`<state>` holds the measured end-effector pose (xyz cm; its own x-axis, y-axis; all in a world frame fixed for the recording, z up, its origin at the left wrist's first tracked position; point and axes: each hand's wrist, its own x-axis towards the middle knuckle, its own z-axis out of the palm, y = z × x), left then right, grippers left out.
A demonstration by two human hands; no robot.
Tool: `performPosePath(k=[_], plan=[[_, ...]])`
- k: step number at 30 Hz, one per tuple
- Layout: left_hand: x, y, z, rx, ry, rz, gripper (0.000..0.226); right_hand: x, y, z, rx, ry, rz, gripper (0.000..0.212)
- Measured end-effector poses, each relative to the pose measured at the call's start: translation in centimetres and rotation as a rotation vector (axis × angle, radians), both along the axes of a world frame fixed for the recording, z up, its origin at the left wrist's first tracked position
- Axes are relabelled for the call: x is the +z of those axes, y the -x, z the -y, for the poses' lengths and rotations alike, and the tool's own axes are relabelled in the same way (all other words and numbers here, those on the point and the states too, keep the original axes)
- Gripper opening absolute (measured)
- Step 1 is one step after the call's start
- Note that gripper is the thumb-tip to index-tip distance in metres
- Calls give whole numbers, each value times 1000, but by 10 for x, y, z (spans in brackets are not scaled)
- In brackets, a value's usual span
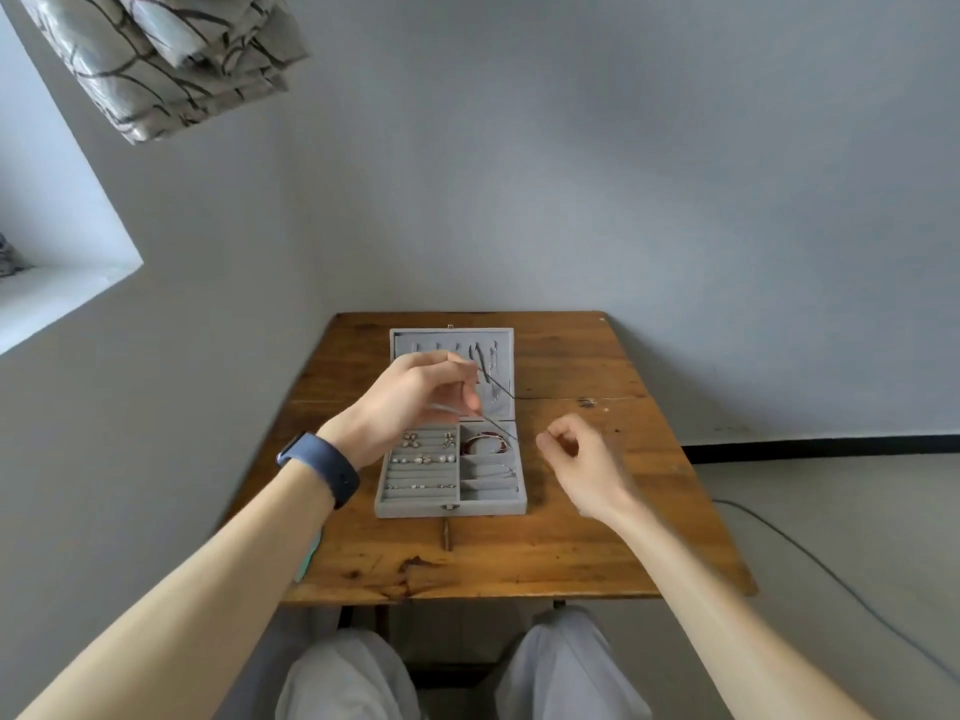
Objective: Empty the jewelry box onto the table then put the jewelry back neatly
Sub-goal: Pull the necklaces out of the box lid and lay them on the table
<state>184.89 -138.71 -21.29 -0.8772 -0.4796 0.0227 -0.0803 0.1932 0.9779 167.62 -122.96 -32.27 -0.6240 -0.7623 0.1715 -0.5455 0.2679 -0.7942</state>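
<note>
- Left hand (415,392), frame centre, pinched a thin chain (498,427) over the open grey velvet jewelry box (452,504).
- Right hand (576,459) hovered, grip curled, empty.
- Emptying looked barely begun; next, the chain onto the wooden bench (597,543).

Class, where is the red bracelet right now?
In the head view, the red bracelet lies in the top right compartment of the open grey jewelry box, right of the earring rows.

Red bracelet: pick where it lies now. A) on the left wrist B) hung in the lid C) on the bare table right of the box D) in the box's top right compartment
D: the red bracelet lies in the top right compartment of the open jewelry box.
</note>
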Motion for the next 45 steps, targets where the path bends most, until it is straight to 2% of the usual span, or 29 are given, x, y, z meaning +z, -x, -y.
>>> performPosePath(k=[3, 5, 9, 11, 15, 18, 21, 24, 27, 31, 33, 36, 41, 45], plan=[[12, 9, -4, -6, -139, -95, 20, -21, -11, -5, 24, -79, 36, 13], [20, 14, -2, 22, -136, -123, 17, -32, -20, -9, 35, -108, 109, 18], [28, 13, 13, 131, -77, -130, 17, -51, -42, -21, 97, -26, 485, 30], [23, 8, 25, 218, -71, -113, 17, -58, -52, -29, 136, 27, 625, 33], [-4, -7, 47, 357, -120, -60, 18, -69, -69, -50, 155, 101, 747, 37], [-34, -18, 58, 443, -209, 0, 19, -79, -78, -67, 143, 138, 860, 28], [-63, -24, 63, 482, -215, 96, 20, -91, -81, -87, 109, 139, 944, 25], [-87, -24, 64, 471, -87, 182, 21, -97, -80, -108, 57, 86, 907, 31], [-101, -19, 62, 429, 233, 275, 16, -98, -78, -128, 15, 41, 812, 30], [-111, -1, 52, 370, 460, 392, 18, -102, -72, -159, -130, 118, 790, 22], [-116, 15, 42, 381, 509, 433, 23, -107, -69, -173, -225, 182, 804, 19], [-124, 45, 26, 421, 484, 410, 21, -115, -67, -186, -344, 253, 797, 17], [-127, 109, 2, 352, 510, 327, 9, -122, -55, -203, -489, 255, 692, 16], [-128, 166, -13, 277, 604, 290, 15, -125, -43, -208, -581, 231, 591, 27]])
